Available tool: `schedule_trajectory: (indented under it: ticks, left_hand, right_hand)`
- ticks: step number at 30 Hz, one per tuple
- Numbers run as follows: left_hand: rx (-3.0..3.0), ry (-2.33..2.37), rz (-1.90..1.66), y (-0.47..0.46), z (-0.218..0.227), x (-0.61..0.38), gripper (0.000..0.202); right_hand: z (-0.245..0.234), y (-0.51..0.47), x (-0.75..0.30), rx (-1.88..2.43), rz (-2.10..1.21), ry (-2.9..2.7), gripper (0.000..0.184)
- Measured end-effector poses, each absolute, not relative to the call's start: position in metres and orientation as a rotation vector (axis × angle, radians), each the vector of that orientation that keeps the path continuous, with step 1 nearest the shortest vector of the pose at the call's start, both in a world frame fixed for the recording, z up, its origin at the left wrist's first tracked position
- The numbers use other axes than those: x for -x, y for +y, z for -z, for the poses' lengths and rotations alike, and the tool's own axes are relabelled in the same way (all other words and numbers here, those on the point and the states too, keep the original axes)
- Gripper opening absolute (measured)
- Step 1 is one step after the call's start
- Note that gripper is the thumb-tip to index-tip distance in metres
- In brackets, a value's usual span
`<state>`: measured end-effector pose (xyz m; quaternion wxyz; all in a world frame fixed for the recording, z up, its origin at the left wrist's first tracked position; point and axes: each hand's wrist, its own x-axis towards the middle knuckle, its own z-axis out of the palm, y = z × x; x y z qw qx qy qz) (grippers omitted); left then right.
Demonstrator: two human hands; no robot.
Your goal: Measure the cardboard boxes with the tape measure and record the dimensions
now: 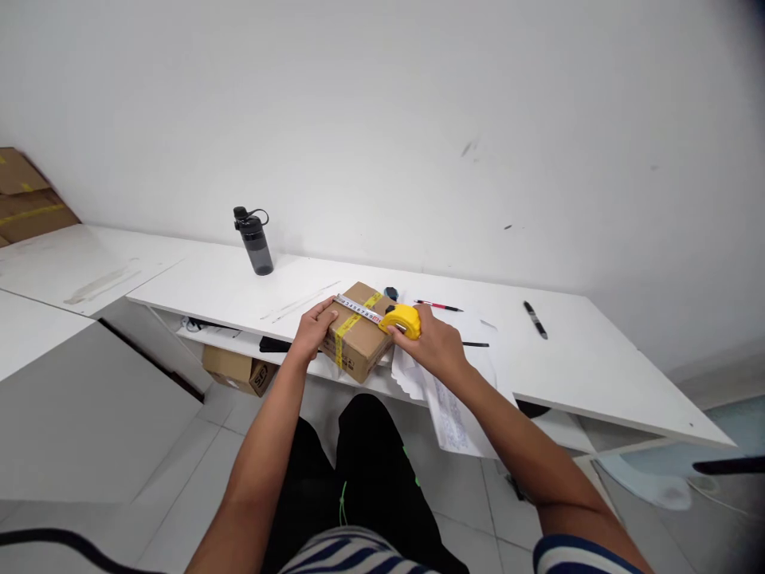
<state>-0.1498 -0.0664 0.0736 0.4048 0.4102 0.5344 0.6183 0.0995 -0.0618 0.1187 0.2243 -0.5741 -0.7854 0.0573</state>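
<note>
A small cardboard box with yellow tape across it sits at the front edge of the white desk. Across its top lies the white blade of a tape measure, printed with numbers. My right hand is closed around the yellow tape measure case at the box's right side. On the left side of the box, my left hand grips its edge, thumb on top close to the blade's end. Whether that hand also pinches the blade tip, I cannot tell.
Papers hang over the desk's front edge. A red pen, a dark marker and a small blue-black object lie on the desk. A dark bottle stands back left; another carton is beneath the desk.
</note>
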Motion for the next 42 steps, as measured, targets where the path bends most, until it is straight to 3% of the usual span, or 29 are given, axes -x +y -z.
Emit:
schedule_trajectory:
  ticks: [31,42]
  left_hand:
    - [-1.035,1.326,-1.606,-0.074,-0.079,0.146,0.057]
    - [-1.008,1.312,-1.628,-0.071,-0.077,0.144,0.06]
  right_hand:
    - [-0.118,-0.075,-0.119,1.515,-0.199,-2.171,0.048]
    - [-0.146,-0.038,-0.041,1.291,-0.153,-2.348,0.051]
